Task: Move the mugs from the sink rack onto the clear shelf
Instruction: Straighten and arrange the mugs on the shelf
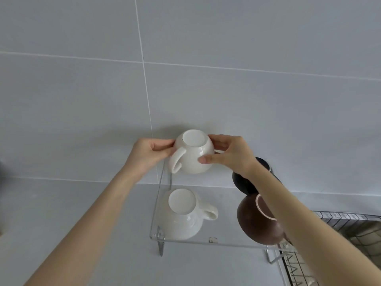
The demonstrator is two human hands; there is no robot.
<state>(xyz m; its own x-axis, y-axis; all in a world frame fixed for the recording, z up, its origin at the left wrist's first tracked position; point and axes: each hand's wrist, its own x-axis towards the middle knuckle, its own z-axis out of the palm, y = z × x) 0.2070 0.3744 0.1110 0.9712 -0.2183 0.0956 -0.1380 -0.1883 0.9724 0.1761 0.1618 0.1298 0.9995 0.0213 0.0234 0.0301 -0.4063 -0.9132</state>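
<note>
A white mug (pixel 192 153) is upside down at the back left of the clear shelf (pixel 185 241), its handle pointing left and toward me. My left hand (pixel 149 153) pinches it by the handle side and my right hand (pixel 228 154) grips its right side. A second white mug (pixel 183 216) stands upside down at the shelf's front left. A brown mug (pixel 253 221) sits at the front right and a black mug (pixel 242 182) behind it, both partly hidden by my right forearm.
The wire sink rack (pixel 348 223) lies at the lower right, beside the shelf. A grey tiled wall rises directly behind the shelf. The pale counter (pixel 82 213) stretches to the left and front of the shelf.
</note>
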